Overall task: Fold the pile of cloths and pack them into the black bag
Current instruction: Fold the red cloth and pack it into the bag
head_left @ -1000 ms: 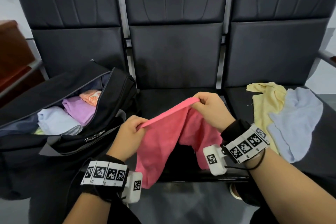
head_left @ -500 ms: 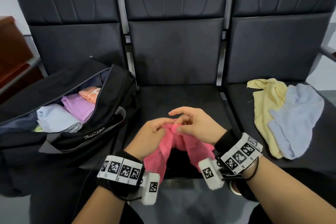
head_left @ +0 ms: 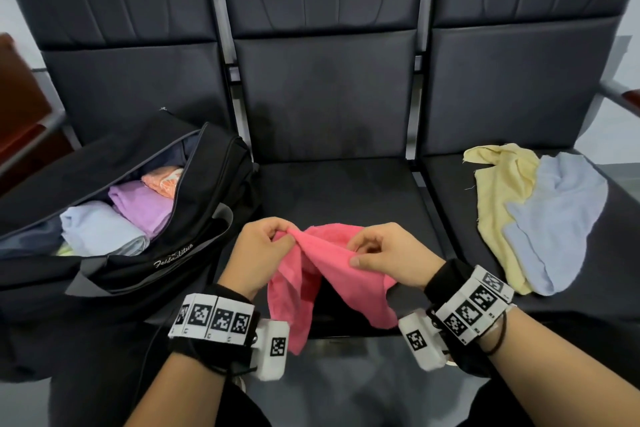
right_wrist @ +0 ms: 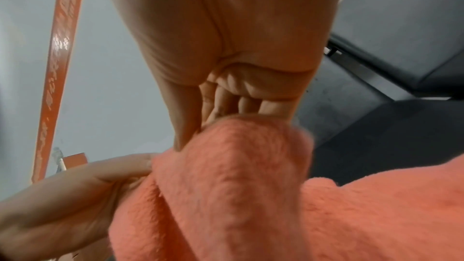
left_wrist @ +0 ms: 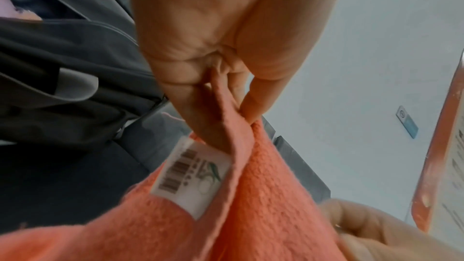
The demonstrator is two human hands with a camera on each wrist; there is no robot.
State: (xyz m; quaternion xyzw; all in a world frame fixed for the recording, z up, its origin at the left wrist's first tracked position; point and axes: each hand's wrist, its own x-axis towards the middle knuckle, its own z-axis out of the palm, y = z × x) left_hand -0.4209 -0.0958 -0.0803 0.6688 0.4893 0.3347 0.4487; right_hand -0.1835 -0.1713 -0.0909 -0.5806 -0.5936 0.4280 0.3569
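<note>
On a row of black padded seats, the person's left hand [head_left: 265,253] and right hand [head_left: 384,255], close together, each pinch a pink cloth [head_left: 332,274] above the middle seat [head_left: 346,191]; matching edges before creasing would help it fit the black bag [head_left: 145,253] alongside.

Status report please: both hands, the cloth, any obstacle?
Left hand and right hand pinch pink cloth. Black bag open. Nothing blocks.

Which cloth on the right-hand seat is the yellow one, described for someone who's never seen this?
Find the row of black chairs; on the rightmost seat lie two cloths. The yellow cloth is the left one, partly under the pale blue cloth and nearer the middle seat.
</note>
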